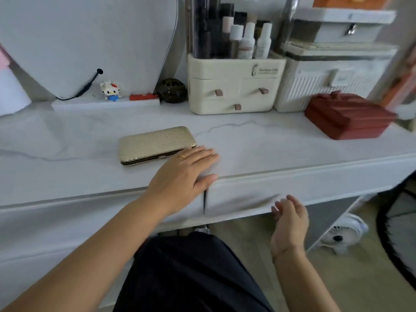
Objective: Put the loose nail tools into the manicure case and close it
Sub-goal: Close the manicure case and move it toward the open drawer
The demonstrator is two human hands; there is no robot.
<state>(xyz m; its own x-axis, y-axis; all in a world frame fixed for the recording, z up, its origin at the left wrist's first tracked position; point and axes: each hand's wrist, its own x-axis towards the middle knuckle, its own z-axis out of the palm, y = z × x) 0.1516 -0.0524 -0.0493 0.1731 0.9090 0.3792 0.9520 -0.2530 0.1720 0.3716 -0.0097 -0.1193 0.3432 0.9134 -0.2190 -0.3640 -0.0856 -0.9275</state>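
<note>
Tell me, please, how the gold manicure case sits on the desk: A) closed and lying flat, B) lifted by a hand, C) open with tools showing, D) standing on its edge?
A: the gold manicure case lies flat on the desk with its lid down, and the left hand rests flat beside it.
</note>
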